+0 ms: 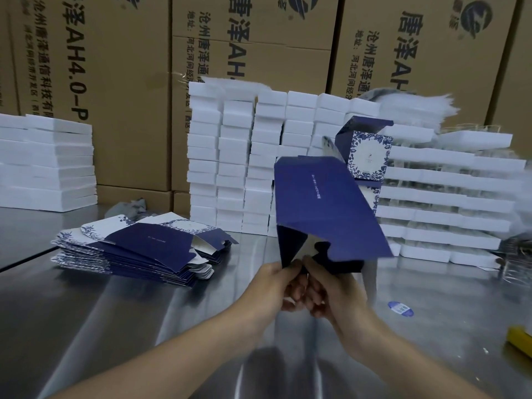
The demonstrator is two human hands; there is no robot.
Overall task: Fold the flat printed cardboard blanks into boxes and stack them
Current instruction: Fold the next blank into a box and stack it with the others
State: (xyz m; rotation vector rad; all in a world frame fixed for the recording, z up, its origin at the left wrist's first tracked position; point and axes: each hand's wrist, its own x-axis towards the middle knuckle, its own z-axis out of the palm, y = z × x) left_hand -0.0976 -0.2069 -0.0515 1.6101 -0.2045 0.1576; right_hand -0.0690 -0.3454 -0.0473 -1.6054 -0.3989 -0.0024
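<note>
Nearest the camera, two bare forearms reach over a brushed steel table (161, 318) that shows soft reflections. The left hand (275, 283) and the right hand (331, 292) meet close together, fingers curled, and both pinch the dark bottom flaps of a half-formed box (325, 205) held above the tabletop. This box is smooth navy card with one thin line of pale print on its broad panel. Its long axis rises from the hands up and away, leaning a little to the right, with the open flapped end pointing down at the hands. To the right of the box and lower, a small blue oval sticker (400, 308) lies on the steel, and a yellow object (519, 341) shows at the frame's edge. To the left of the box a pile of flat blanks (138, 249) lies on the table, navy and white with a blue leaf print and notched tabs. Just behind the box stand two finished boxes (370, 156), one on the other, the upper with its lid flap raised. Beyond the box, white rectangular blocks (230, 168) rise in columns. Behind them stand brown corrugated cartons (121, 67) printed with black characters.
</note>
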